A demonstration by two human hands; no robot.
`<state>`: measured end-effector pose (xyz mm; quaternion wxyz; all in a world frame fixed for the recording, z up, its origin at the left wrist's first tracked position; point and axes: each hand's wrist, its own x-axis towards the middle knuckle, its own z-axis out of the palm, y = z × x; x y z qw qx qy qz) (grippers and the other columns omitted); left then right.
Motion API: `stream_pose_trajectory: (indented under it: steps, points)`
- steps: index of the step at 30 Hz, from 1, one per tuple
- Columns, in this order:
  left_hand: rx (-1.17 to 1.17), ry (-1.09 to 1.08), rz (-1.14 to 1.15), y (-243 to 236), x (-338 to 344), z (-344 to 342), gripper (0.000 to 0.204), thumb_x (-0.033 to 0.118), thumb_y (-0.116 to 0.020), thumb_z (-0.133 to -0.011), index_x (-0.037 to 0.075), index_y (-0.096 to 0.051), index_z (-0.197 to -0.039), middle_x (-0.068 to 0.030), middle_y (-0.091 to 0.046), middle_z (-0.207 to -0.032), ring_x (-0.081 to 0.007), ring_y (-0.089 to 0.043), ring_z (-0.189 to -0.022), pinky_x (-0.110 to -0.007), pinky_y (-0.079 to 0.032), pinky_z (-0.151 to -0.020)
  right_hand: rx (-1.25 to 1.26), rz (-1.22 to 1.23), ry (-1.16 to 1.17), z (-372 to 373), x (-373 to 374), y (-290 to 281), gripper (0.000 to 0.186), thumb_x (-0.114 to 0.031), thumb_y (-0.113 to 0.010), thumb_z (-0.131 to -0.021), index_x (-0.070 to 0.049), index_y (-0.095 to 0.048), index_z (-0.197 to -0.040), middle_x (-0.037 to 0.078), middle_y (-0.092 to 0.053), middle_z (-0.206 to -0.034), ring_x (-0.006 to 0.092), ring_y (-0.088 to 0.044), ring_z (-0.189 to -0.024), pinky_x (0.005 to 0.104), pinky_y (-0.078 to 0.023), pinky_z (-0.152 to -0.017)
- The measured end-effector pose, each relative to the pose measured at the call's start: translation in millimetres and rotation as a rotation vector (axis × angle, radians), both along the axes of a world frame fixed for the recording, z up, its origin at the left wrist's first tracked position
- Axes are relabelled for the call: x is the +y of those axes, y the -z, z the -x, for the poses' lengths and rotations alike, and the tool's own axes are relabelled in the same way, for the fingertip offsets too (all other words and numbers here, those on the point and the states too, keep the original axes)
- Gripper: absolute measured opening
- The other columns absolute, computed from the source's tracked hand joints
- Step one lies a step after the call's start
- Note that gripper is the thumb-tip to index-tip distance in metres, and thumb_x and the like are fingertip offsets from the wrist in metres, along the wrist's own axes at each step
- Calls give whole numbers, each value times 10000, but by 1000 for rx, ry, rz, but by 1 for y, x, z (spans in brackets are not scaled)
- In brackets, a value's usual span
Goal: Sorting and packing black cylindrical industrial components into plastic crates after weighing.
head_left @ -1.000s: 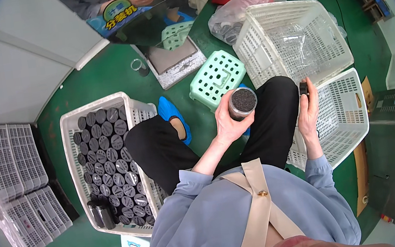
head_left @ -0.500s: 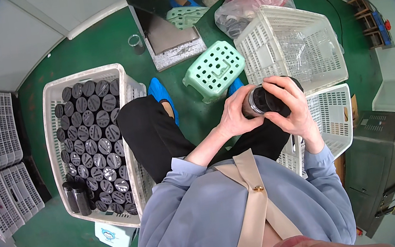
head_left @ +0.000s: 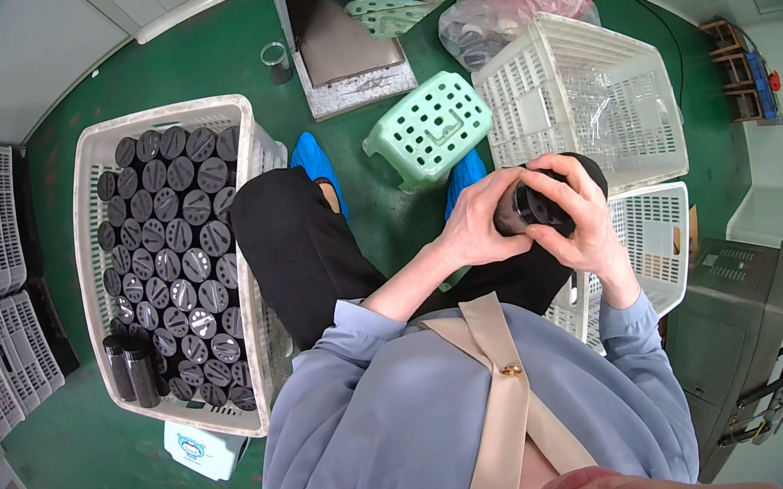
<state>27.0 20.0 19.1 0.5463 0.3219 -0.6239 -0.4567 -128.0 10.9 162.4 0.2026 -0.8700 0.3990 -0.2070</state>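
Note:
Above my right knee I hold a jar with clear walls and a black lid, tilted between both hands. My left hand wraps its body from the left, fingers closed. The curled fingers of my right hand grip the black lid from the right. My palms and fingers cover much of the jar, and I cannot make out how far the lid is seated. On my left, a white crate holds several rows of upright jars with dark lids. Two dark jars stand higher in its near left corner.
A green perforated stool stands ahead of my feet. White crates sit at the right, beside a clear plastic bag. A clear cup is on the floor near a metal platform. A grey machine stands at the lower right.
My fingers have shifted slightly around the jar, and its clear rim shows less than before. The whole view has turned a little, so the crates sit somewhat differently in the picture.

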Motion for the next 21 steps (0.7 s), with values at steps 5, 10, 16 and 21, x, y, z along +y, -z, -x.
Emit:
stream_pose_trajectory:
  steps: [5, 10, 16, 21]
  points:
    - [-18, 84, -12, -1, 4, 0, 662, 163, -890, -678, 55, -588, -1258, -137, -696, -1126, -324, -721, -988, -407, -588, -835, 46, 121, -86, -11, -6, -4, 550, -181, -835, -692, -5, -642, -1176, 171, -627, -1260, 382, -645, -1098, 450, -554, -893]
    - [-35, 64, -38, -3, 2, -2, 632, 199, -871, -708, 51, -595, -1257, -145, -694, -1095, -329, -711, -961, -418, -574, -806, -45, 96, -85, -15, -6, 17, 409, -132, -731, -799, 20, -645, -1169, 198, -663, -1206, 390, -672, -1031, 453, -558, -889]
    - [-219, -223, 70, 3, -5, -9, 617, 223, -842, -748, 37, -595, -1282, -169, -684, -1073, -371, -689, -961, -440, -567, -801, -126, 59, 249, -26, -3, 47, 423, -138, -715, -877, 26, -628, -1256, 223, -642, -1264, 398, -654, -1127, 447, -529, -966]
    - [24, 287, -212, -8, -9, -19, 702, 99, -820, -617, 53, -588, -1279, -135, -668, -1114, -343, -685, -1021, -451, -558, -827, -73, -11, -4, -22, -14, 10, 478, -115, -780, -799, -8, -676, -1253, 184, -657, -1311, 365, -658, -1151, 437, -523, -995]
